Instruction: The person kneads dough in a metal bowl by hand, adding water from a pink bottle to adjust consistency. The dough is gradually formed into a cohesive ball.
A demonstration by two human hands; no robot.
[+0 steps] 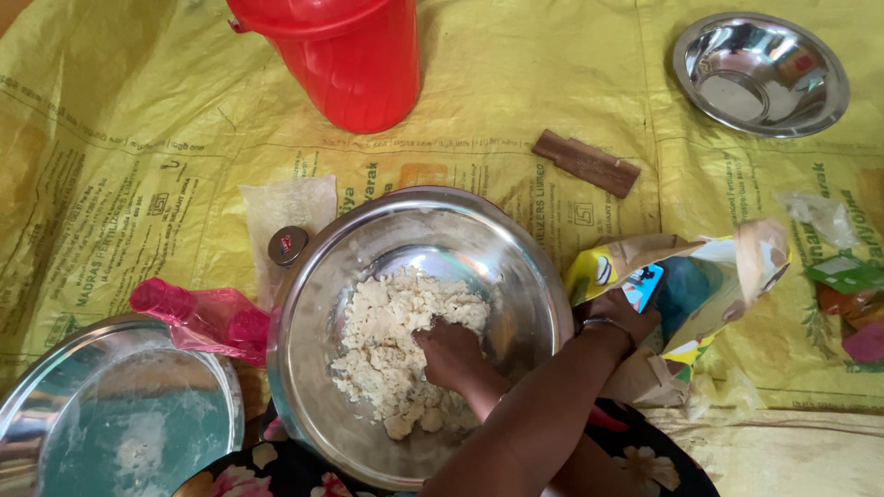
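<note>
Right hand (451, 354), grip curled together, presses into crumbly dough (391, 345) in a steel bowl (313, 304). At the bowl's 3 o'clock, left hand (628, 313) has its grip clamped on an opened packet (709, 285).

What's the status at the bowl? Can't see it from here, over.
Right hand pressed into crumbly dough in steel bowl. Left hand crossed over, on opened packet, grip unclear. Nothing blocking the bowl.

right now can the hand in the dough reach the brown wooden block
Probably yes: that hand is sunk in crumbly dough in the round steel bowl, and the brown wooden block lies bare on the yellow sheet beyond its rim, nothing between.
</note>
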